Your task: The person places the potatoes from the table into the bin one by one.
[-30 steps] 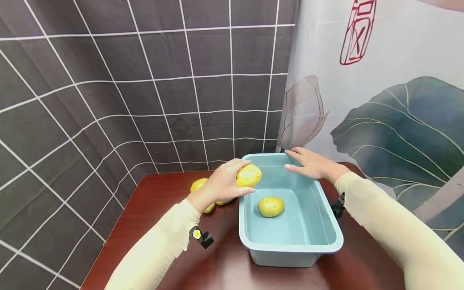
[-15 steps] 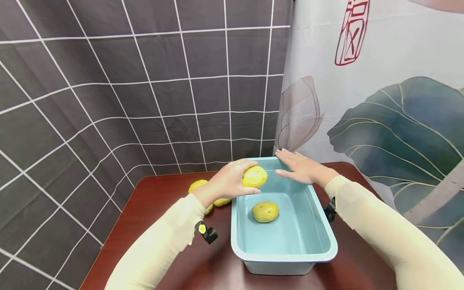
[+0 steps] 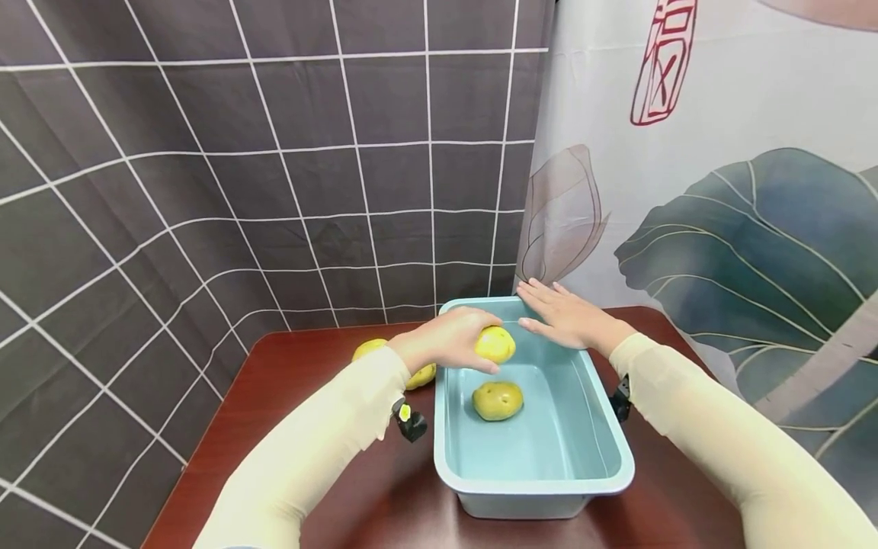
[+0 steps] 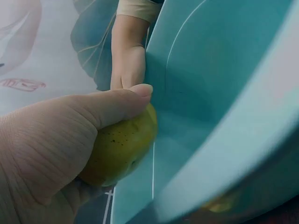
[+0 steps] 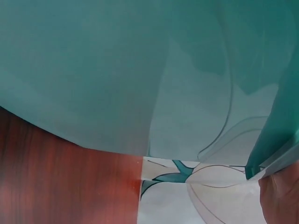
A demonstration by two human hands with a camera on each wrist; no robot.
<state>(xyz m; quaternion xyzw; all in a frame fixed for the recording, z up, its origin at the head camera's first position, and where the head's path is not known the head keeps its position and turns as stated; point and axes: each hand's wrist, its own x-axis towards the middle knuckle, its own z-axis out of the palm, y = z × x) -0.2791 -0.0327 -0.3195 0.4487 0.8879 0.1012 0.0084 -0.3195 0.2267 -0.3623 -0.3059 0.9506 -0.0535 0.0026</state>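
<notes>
A yellow potato (image 3: 495, 345) is held by my left hand (image 3: 449, 341) over the left back part of a light blue plastic basin (image 3: 531, 486). In the left wrist view the thumb lies across the top of this potato (image 4: 122, 144), and most of the other fingers are hidden behind it. Below it, a second potato (image 3: 497, 401) lies on the basin floor. My right hand (image 3: 576, 316) rests at the basin's back right rim, fingers extended. Only a small part of that hand (image 5: 281, 196) shows beside the basin wall (image 5: 93, 93) in the right wrist view.
Left of the basin, more potatoes (image 3: 421, 376) lie on the reddish-brown table (image 3: 302, 374), partly hidden by my left arm. A dark grid-patterned curtain (image 3: 329, 229) hangs behind the table, with a white leaf-printed curtain (image 3: 590, 84) at the right.
My left hand has moved right with its potato, from the basin's left rim to further over the inside. My right hand stays at the back right rim. The view has shifted slightly.
</notes>
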